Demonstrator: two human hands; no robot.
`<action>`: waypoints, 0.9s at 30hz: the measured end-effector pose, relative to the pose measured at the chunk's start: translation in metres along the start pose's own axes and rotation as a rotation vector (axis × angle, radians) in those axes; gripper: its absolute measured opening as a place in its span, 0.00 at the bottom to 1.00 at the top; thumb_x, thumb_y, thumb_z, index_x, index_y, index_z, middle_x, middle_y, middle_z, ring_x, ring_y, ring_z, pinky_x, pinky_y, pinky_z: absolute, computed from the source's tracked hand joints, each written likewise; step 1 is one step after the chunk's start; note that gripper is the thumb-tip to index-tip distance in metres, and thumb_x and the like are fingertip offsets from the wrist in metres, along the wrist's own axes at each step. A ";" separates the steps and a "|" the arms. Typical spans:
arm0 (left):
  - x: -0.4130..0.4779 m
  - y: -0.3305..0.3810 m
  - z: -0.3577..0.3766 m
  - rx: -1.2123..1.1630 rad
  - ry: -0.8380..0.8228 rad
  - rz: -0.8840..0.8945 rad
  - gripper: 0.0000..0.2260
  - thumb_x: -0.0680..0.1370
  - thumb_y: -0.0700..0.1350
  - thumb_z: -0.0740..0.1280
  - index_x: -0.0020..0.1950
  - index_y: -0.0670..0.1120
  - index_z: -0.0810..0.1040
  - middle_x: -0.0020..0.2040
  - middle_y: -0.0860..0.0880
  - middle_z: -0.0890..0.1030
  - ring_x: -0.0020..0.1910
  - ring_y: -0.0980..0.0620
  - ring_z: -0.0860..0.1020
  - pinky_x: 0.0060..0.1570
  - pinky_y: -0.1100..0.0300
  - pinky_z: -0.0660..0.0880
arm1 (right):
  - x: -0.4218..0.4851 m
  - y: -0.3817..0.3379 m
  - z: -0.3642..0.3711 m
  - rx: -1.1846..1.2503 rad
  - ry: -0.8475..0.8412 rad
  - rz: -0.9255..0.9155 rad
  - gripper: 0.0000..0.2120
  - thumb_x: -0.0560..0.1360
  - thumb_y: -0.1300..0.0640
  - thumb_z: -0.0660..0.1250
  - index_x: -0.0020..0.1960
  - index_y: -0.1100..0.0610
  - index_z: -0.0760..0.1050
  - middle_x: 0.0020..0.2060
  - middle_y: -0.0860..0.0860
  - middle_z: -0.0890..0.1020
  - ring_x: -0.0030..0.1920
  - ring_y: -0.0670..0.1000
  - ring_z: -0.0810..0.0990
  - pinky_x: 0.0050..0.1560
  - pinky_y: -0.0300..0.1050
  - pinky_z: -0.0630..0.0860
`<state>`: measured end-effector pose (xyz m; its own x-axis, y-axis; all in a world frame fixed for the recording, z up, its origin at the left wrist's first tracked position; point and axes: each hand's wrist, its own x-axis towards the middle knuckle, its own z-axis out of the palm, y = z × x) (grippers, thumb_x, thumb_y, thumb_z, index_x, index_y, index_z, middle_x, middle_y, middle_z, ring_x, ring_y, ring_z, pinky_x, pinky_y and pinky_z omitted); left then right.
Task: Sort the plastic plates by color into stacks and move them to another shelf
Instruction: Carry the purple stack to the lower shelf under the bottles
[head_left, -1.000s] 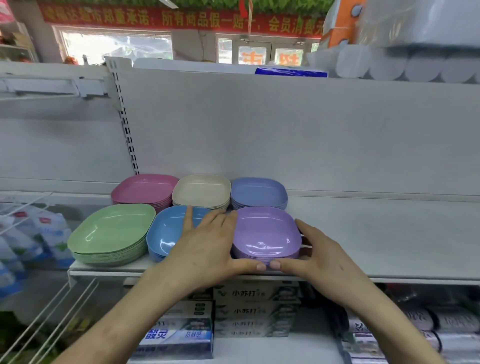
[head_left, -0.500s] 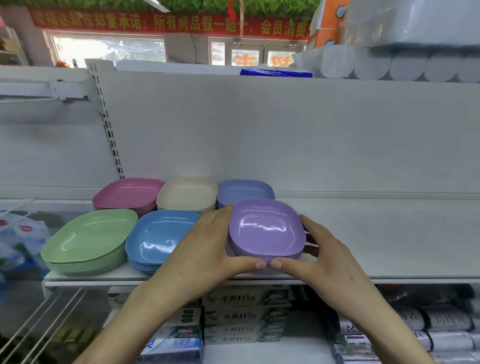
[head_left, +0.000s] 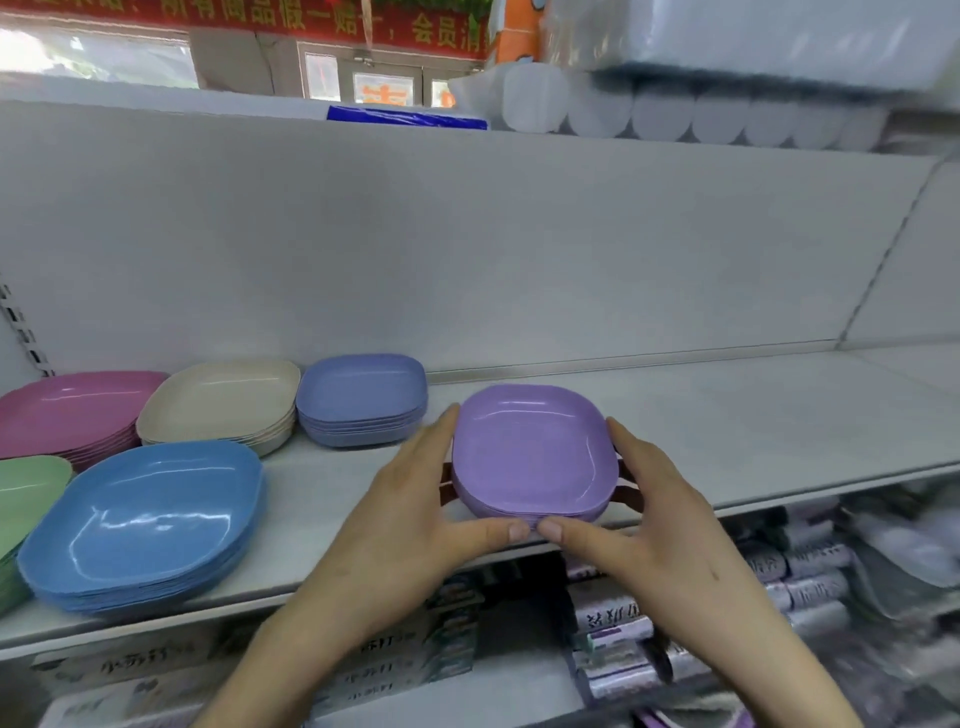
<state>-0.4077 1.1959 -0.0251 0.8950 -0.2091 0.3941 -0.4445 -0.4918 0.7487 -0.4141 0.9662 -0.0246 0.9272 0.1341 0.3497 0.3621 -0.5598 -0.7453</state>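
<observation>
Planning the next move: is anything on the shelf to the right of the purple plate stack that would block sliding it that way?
Nothing visible does. The shelf to the right of the purple plate stack lies bare; the blue-violet stack and the rest sit to its left. Left hand and right hand grip it.

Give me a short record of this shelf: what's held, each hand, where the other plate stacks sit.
held: lilac rounded-square plastic plate stack, near the front edge of the white shelf; lifted or resting, cannot tell
left hand: grips its left side, thumb in front
right hand: grips its right side, thumb in front
back row, left to right: pink plate stack, cream plate stack, periwinkle plate stack
front row, left of hands: green plate stack, light blue plate stack
</observation>
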 end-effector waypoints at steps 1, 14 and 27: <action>0.002 0.000 0.005 -0.013 -0.015 0.008 0.35 0.69 0.60 0.80 0.66 0.80 0.63 0.65 0.73 0.72 0.63 0.68 0.75 0.54 0.73 0.73 | -0.004 0.003 -0.004 -0.010 0.014 0.012 0.41 0.64 0.33 0.78 0.72 0.27 0.61 0.64 0.30 0.72 0.62 0.35 0.76 0.58 0.38 0.76; 0.021 -0.001 0.050 -0.165 -0.353 0.173 0.40 0.69 0.59 0.80 0.73 0.74 0.61 0.68 0.68 0.71 0.64 0.64 0.75 0.61 0.58 0.77 | -0.080 -0.012 -0.012 -0.160 0.307 0.257 0.36 0.69 0.38 0.78 0.69 0.23 0.61 0.63 0.26 0.70 0.65 0.32 0.71 0.57 0.35 0.72; -0.046 0.044 0.119 -0.378 -0.799 0.408 0.40 0.69 0.50 0.82 0.73 0.71 0.65 0.68 0.66 0.73 0.68 0.64 0.72 0.60 0.66 0.73 | -0.237 -0.058 0.005 -0.247 0.721 0.582 0.39 0.67 0.40 0.80 0.70 0.24 0.62 0.62 0.28 0.72 0.64 0.34 0.74 0.58 0.34 0.73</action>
<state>-0.4639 1.0835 -0.0735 0.3691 -0.8837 0.2877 -0.5837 0.0205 0.8117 -0.6547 0.9705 -0.0670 0.6435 -0.7090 0.2886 -0.2440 -0.5474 -0.8005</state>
